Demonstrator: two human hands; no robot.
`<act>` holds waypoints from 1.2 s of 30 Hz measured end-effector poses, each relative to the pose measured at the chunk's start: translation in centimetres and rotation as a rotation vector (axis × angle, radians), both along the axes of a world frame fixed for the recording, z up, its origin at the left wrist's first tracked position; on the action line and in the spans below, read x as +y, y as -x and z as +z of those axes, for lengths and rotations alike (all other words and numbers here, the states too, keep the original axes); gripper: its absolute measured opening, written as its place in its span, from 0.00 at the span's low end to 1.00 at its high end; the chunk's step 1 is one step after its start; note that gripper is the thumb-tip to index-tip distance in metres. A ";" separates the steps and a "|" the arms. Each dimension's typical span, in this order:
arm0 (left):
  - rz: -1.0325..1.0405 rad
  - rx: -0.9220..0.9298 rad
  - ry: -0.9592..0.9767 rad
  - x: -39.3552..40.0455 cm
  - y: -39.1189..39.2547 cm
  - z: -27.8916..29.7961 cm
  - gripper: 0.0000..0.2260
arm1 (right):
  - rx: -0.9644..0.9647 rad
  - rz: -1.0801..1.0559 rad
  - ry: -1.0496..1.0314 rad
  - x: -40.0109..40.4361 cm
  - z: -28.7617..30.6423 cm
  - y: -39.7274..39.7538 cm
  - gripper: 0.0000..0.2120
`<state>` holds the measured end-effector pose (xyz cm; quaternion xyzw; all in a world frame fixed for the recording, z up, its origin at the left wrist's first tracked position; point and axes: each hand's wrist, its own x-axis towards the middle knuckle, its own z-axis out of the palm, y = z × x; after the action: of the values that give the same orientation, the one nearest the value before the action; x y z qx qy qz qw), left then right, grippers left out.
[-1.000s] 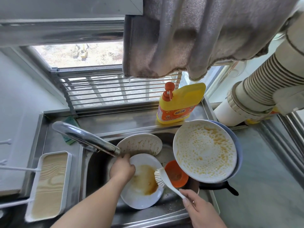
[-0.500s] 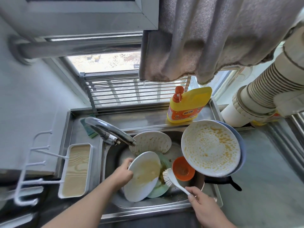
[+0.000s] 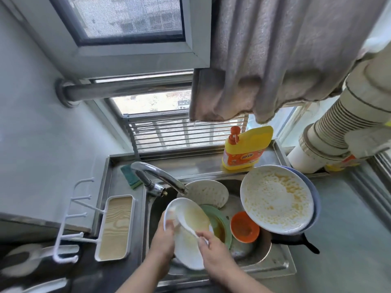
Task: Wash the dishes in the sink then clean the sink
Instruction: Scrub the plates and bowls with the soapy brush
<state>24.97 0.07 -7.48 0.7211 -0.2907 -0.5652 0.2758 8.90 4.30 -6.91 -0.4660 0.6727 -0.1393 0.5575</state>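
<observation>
My left hand (image 3: pixel 164 237) grips the left rim of a white plate (image 3: pixel 189 250), tilted up over the steel sink (image 3: pixel 273 265). My right hand (image 3: pixel 213 247) holds the white dish brush (image 3: pixel 186 222) by its handle, with the bristle end lying across the plate's yellow-stained face. Under the plate lies a green plate (image 3: pixel 220 226). An orange bowl (image 3: pixel 244 227) sits to its right. A soapy white plate (image 3: pixel 206 192) leans at the back of the sink. A large soapy white plate (image 3: pixel 277 198) rests on a blue one (image 3: pixel 313 193) at the sink's right side.
The faucet (image 3: pixel 160 176) arches over the sink's back left. A yellow detergent bottle (image 3: pixel 246 148) stands on the back ledge, a green sponge (image 3: pixel 131 175) behind the faucet. A black pan handle (image 3: pixel 296 243) juts right. A white tray (image 3: pixel 115 227) sits left; a grey cloth (image 3: pixel 275 60) hangs overhead.
The plate came up off the green plate and tilted. My right hand brought the brush from beside the orange bowl onto the plate's face. The camera tipped up.
</observation>
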 end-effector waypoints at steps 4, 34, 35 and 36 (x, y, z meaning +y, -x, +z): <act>0.171 0.060 0.016 -0.4 -0.2 -0.3 0.11 | 0.206 0.028 -0.012 -1.9 -1.8 3.0 0.13; 0.442 0.302 -0.141 -1.8 1.7 -0.4 0.14 | 0.238 0.219 0.016 1.7 2.6 1.0 0.11; 0.455 0.321 -0.136 -1.8 1.9 -0.4 0.14 | 0.248 0.198 0.014 0.4 2.4 1.6 0.11; 0.466 0.331 -0.142 -1.9 1.9 0.0 0.14 | 0.268 0.161 0.024 -0.5 2.1 2.7 0.11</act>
<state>23.04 -1.80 -7.51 0.6838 -0.0279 -0.6155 0.3909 6.16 3.80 -4.84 -0.5394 0.6999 -0.0389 0.4666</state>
